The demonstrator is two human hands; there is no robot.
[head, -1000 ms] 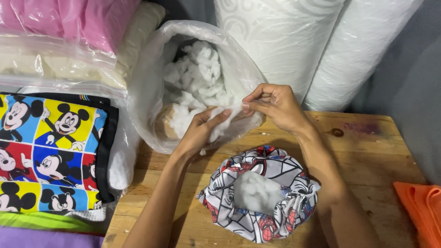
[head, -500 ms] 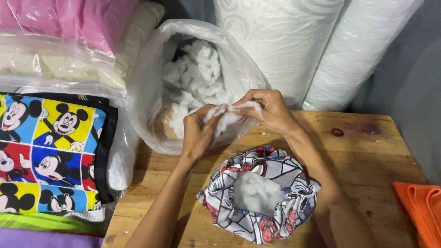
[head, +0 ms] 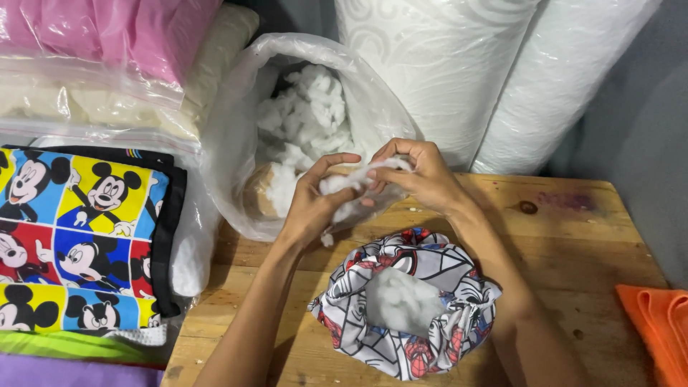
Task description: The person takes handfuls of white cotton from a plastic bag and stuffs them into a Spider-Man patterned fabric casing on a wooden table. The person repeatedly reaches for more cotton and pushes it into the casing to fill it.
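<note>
My left hand (head: pixel 312 198) and my right hand (head: pixel 419 174) both grip one clump of white stuffing (head: pixel 349 188), held just in front of the mouth of a clear plastic bag (head: pixel 229 136) full of more white stuffing (head: pixel 308 115). Below the hands, on the wooden table (head: pixel 573 236), sits a fabric cover with a cartoon spider-web print (head: pixel 408 308). Its opening faces up and shows white filling inside.
Cartoon-mouse print fabric (head: pixel 79 236) lies at the left, under clear bags of pink and cream material (head: pixel 107 64). Two large white rolls (head: pixel 502 79) lean behind the table. An orange cloth (head: pixel 656 322) lies at the table's right edge.
My hands have drawn a clump of stuffing out of the plastic bag and brought it toward me, now pulling it between both hands.
</note>
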